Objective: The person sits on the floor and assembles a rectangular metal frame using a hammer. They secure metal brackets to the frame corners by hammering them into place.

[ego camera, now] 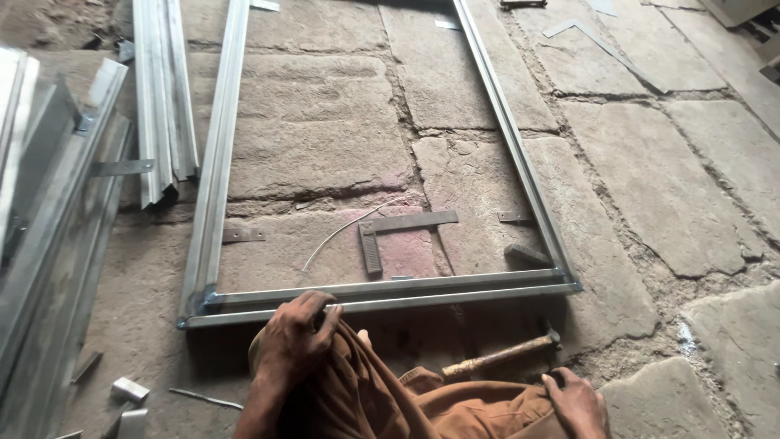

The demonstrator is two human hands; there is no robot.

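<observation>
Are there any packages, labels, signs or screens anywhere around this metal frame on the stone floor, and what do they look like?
None in view: no package, label, sign or screen.
Only bare metalwork lies on the stone floor: a grey metal frame, a steel square inside it, and a wooden-handled hammer near the right hand.
The left hand rests on the knee beside the frame.

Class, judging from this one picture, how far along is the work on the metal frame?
Done: the metal frame lies joined at both near corners on the stone floor. In hand: nothing; the left hand rests on a knee and the right hand is near the hammer. Left: spare metal strips lie unused.
</observation>
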